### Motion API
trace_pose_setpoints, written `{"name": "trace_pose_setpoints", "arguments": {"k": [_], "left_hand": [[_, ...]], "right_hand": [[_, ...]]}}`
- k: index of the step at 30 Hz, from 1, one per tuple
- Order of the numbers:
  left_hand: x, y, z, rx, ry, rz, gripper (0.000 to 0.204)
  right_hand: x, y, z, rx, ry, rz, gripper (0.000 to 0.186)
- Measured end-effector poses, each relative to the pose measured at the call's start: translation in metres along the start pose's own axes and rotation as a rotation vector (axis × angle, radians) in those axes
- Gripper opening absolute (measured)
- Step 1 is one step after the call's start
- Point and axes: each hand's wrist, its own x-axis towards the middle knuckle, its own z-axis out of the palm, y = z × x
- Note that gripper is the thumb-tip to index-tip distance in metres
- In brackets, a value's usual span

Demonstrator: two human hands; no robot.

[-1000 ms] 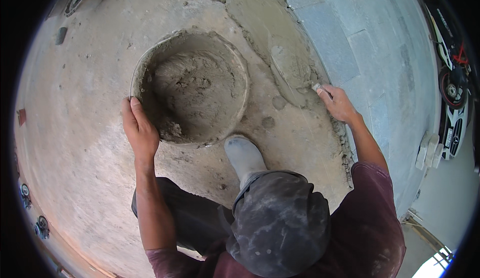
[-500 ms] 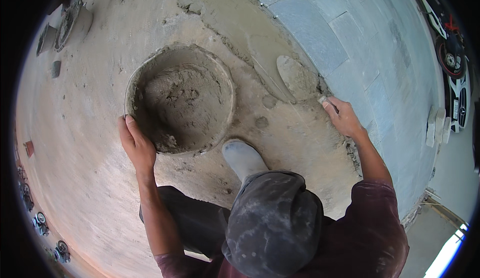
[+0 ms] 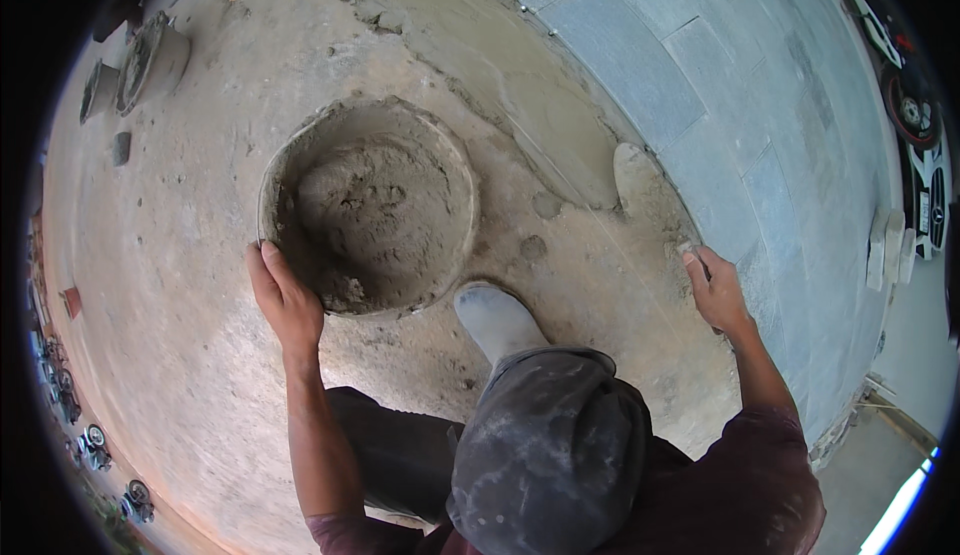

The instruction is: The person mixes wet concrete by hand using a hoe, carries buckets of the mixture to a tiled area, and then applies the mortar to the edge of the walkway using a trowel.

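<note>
My left hand grips the near left rim of a wide round tub, thumb and fingers closed on its edge. Grey wet mortar covers the tub's bottom, heaped unevenly. In my right hand is the handle of a trowel, its blade smeared with mortar. The blade lies low at the near end of a smooth strip of spread mortar, beside the edge of the grey stone paving. How closely the blade touches the ground I cannot tell.
My light-coloured boot stands just by the tub. Two mortar-caked buckets and a small grey block are at the far left. Stacked pale slabs, a motorbike and a car line the right side.
My right hand has drawn the trowel right and toward me along the paving edge, leaving smoothed mortar behind. My left hand stays on the tub's rim.
</note>
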Motion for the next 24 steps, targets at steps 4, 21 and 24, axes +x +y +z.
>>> {"name": "trace_pose_setpoints", "arguments": {"k": [4, 21, 24], "left_hand": [[0.005, -0.001, -0.004, 0.048, -0.045, 0.025, 0.033], [0.005, -0.032, 0.000, 0.087, -0.021, -0.027, 0.030], [0.004, -0.038, 0.009, 0.094, -0.010, 0.009, 0.031]], "right_hand": [[0.087, -0.055, 0.026, -0.041, 0.038, -0.254, 0.043], [0.131, -0.084, 0.045, -0.244, -0.014, -0.351, 0.045], [0.158, -0.057, 0.046, -0.254, 0.020, -0.279, 0.046]]}}
